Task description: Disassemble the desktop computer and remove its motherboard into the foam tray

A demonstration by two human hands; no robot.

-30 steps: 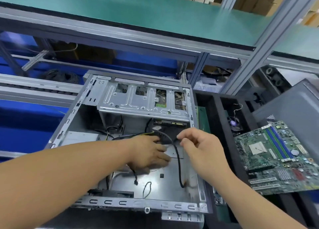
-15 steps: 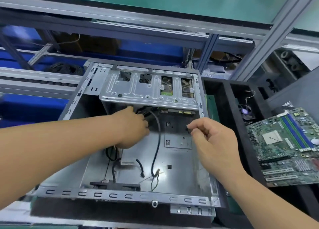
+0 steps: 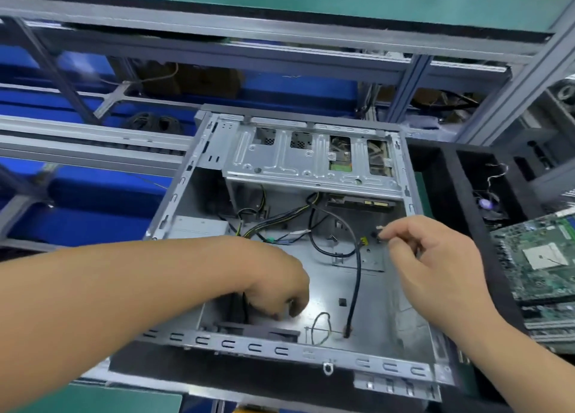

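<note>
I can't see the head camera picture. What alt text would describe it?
Two bare hands, left hand and right hand, reach into an open metal computer case holding loose cables. A green motherboard lies to the right.

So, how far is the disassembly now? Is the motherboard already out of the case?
Done: the motherboard lies outside the case, at the black foam tray on the right. In hand: the left hand reaches low inside the case; the right hand pinches a small connector. Left: loose cables and the drive cage remain inside.
</note>
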